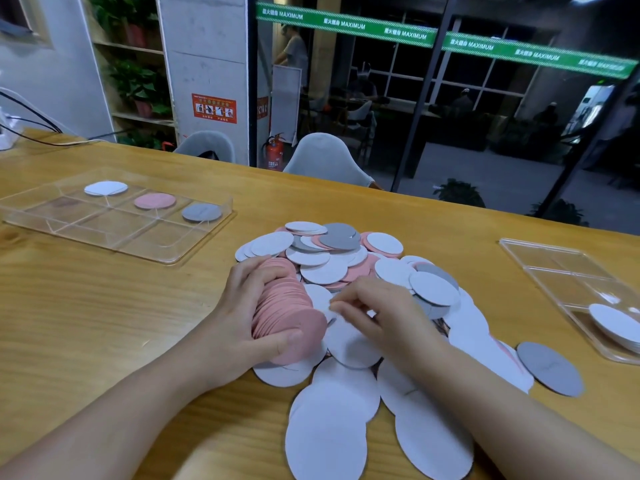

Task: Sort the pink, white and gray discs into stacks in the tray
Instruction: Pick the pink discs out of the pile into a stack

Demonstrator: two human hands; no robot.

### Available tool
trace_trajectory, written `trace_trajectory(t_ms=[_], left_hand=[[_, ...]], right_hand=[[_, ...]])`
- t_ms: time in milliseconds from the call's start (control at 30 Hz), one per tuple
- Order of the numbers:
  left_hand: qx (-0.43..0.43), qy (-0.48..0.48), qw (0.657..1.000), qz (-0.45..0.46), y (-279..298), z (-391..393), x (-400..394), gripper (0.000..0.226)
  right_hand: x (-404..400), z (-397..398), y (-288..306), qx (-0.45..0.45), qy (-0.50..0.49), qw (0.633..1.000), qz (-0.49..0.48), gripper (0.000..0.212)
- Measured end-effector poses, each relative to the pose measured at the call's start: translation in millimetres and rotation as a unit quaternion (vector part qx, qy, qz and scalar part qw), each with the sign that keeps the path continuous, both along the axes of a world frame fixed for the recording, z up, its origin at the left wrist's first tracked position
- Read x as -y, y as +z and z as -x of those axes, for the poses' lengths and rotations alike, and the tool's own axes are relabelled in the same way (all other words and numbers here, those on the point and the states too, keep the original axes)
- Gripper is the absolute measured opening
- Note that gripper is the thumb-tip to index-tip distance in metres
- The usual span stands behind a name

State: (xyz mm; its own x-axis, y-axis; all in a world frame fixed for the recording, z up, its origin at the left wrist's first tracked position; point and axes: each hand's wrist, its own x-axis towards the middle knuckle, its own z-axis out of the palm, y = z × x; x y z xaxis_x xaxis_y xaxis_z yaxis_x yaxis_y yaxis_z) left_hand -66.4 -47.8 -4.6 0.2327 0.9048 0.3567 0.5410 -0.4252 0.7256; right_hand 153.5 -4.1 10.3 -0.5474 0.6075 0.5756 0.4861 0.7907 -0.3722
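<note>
A long wooden table (104, 306) stands before dark glass panes with green banners, two pale chairs (325, 157) pushed in at its far edge. At the centre lies a loose pile (346, 265) of pink, white and gray discs, spreading toward 6 o'clock.

The left hand (239, 313) lies on its side at the pile's 9 o'clock edge, fingers and thumb curled round a thick pink stack (287, 306) held edgewise. The right hand (381, 306) reaches in from 5 o'clock, palm down over the white discs, its fingertips (337, 304) bent and drawn together just beside the stack; whether they pinch a disc cannot be told.

At 10 o'clock sits a clear divided tray (194, 251). Its far row holds a white stack (105, 188), a pink one (154, 200) and a gray one (201, 212), each in its own compartment. At 3 o'clock a second clear tray (554, 265) holds white discs (616, 323) in its near corner. One gray disc (550, 368) lies alone at 4 o'clock.
</note>
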Motion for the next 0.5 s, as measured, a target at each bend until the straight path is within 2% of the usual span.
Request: trace_trajectory(t_ms=[100,233,300,500], left_hand=[[-0.001,-0.003,1.000,0.003,1,0,0,0.068],[-0.002,-0.002,1.000,0.004,0,1,0,0.068],[-0.001,-0.002,1.000,0.003,0,1,0,0.068],[0.005,-0.002,1.000,-0.002,0,1,0,0.069]], right_hand=[[-24,-10,3,0.042,-0.091,0.995,-0.018,0.018],[-52,-19,7,0.187,-0.193,0.963,0.002,0.027],[-59,-18,10,0.244,-0.204,0.948,0.013,0.030],[-68,-12,23,0.294,-0.209,0.931,0.059,0.024]])
